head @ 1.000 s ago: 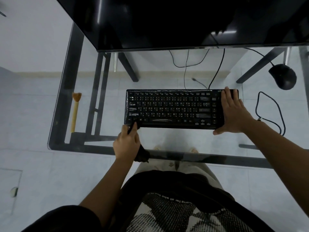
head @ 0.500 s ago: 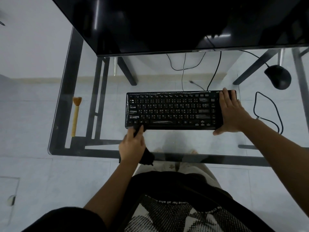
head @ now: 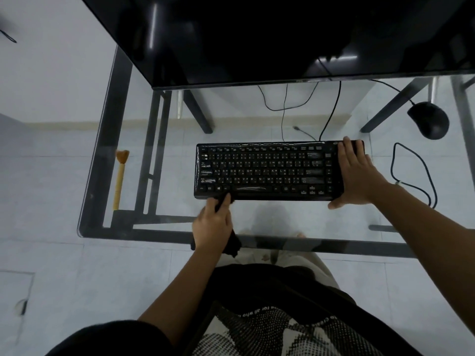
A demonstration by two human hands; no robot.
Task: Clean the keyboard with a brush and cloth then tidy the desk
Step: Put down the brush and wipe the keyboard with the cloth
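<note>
A black keyboard lies flat on the glass desk, below the monitor. My left hand is closed on a black cloth, which it presses against the keyboard's front left edge; part of the cloth hangs out behind the palm. Flat on the keyboard's right end rests my right hand, fingers together, thumb hooked over the front edge. A small brush with a wooden handle and tan bristles lies at the desk's left side, far from both hands.
A large dark monitor overhangs the back of the desk. A black mouse sits at the back right, its cable looping right of my right hand. The desk's front edge runs just under my left wrist.
My left hand with the cloth has slid to the right along the keyboard's front edge, from the left corner towards the space bar. The right hand has kept its place.
</note>
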